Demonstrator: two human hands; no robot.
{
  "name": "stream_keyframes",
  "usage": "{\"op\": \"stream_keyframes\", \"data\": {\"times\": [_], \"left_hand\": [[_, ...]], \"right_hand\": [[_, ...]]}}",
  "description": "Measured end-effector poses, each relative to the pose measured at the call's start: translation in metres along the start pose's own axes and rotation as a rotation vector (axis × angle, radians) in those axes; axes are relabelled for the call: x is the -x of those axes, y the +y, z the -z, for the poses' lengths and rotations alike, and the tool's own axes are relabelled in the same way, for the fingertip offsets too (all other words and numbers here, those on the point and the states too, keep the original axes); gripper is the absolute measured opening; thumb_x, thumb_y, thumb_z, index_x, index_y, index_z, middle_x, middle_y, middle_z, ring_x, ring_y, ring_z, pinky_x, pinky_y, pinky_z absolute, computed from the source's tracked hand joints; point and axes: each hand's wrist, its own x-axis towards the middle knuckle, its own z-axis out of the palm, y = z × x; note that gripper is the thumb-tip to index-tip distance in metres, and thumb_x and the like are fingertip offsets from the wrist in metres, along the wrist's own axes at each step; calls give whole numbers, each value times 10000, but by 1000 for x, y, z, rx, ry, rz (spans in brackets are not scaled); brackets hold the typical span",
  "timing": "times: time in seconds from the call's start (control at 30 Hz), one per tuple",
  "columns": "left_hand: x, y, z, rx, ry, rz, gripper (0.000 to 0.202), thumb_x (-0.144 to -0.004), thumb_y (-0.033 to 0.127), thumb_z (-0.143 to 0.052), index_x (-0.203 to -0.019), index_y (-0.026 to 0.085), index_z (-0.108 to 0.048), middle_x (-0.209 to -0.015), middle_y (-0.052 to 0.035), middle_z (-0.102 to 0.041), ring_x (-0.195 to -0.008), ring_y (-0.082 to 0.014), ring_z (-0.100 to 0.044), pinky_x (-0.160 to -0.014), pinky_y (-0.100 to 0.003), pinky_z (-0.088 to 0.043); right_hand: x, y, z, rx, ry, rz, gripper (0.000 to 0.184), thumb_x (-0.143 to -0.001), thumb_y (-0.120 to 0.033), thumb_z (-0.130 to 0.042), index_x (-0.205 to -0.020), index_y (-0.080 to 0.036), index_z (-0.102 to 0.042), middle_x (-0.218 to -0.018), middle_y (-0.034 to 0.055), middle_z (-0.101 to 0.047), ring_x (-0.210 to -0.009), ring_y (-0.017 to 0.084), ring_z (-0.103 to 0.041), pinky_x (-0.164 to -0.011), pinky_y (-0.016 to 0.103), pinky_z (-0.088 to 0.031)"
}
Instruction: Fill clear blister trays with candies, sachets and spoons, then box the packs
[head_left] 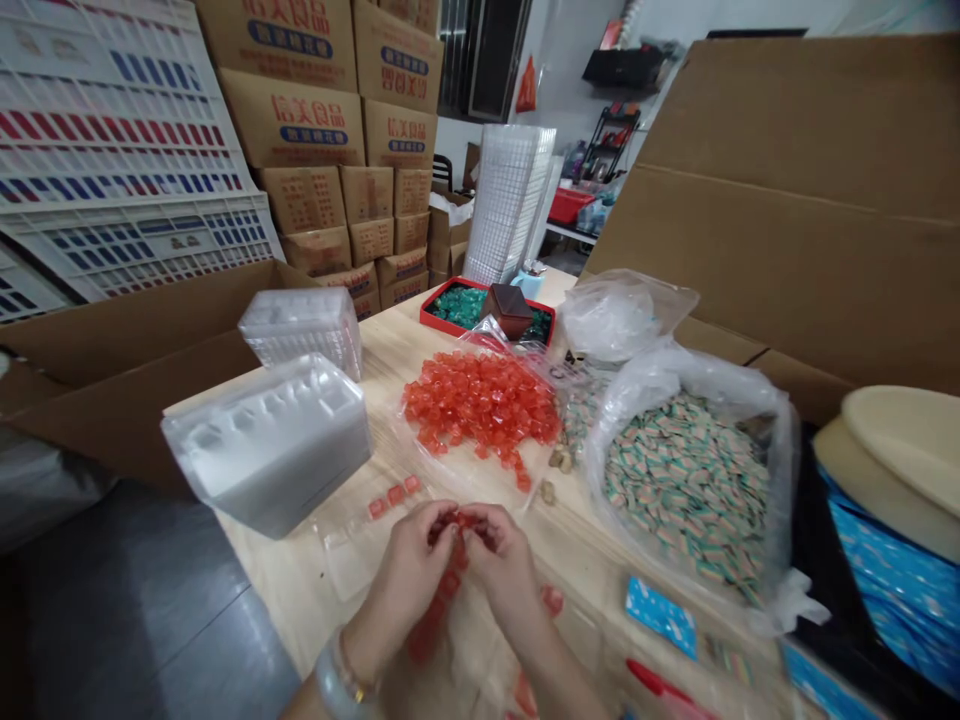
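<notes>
My left hand [415,562], with a bracelet on the wrist, and my right hand [501,565] meet at the table's near side. Fingers of both are pinched together around small red translucent pieces [466,520]; how many is hidden. More red pieces [444,595] show in a row below, between my wrists. Left of my hands lies a clear plastic tray [341,550], with three red squares [394,494] along its far edge. Just beyond my hands, a heap of red translucent pieces [480,400] is spread on a clear plastic sheet.
Stacked clear trays [274,440] stand at left beside an open carton [135,345]. At right is a plastic bag of small green-and-beige pieces [686,490]. A red-rimmed tray [427,318] holds green pieces and a dark box. Blue packets [660,615] and a red pen [660,685] lie nearby.
</notes>
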Motion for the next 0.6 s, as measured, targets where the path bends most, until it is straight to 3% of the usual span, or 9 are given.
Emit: {"op": "stream_keyframes", "data": {"times": [0.1, 0.2, 0.27, 0.37, 0.47, 0.6], "left_hand": [[15, -1, 7, -98, 91, -20, 287, -741, 136, -399, -990, 157, -539, -936, -76, -604, -849, -170, -555, -782, -329, -424], [26, -1, 13, -86, 103, -17, 261, -706, 93, -395, -882, 158, -576, -865, -65, -603, -803, -168, -553, -755, -321, -423], [32, -3, 18, 34, 90, 43, 220, -687, 90, -409, -795, 159, -587, -792, -48, -608, -750, -156, -557, -711, -295, -431], [44, -7, 30, 375, 28, 235, 121, -711, 191, -455, -709, 149, -569, -624, -11, -589, -580, -118, -541, -572, -240, -428], [57, -13, 43, 677, -29, 412, 245, -699, 370, -526, -614, 141, -512, -484, 33, -503, -397, -64, -434, -415, -190, -346], [65, -22, 64, 748, -68, 450, 302, -675, 415, -557, -586, 133, -496, -495, 32, -487, -364, -45, -395, -370, -180, -303]], "right_hand": [[12, -6, -11, 121, -42, 29, 202, -641, -96, -439, -802, -175, -530, -724, 21, -591, -652, 137, -570, -598, 258, -466], [22, -11, -20, 238, -70, 104, 187, -638, -78, -429, -767, -177, -521, -702, 20, -582, -637, 140, -562, -583, 259, -460], [28, -14, -24, 266, -127, 159, 207, -648, -66, -421, -777, -176, -540, -740, 32, -580, -675, 144, -560, -617, 268, -460], [34, -20, -27, 242, -298, 198, 214, -715, -116, -444, -870, -186, -574, -817, 42, -554, -702, 138, -548, -635, 264, -457], [34, -26, -32, 201, -440, 207, 201, -742, -200, -497, -923, -203, -586, -817, 31, -515, -669, 122, -531, -603, 246, -449], [23, -35, -47, 162, -579, 169, 114, -745, -237, -524, -822, -189, -592, -761, 13, -521, -649, 118, -526, -587, 240, -438]]}}
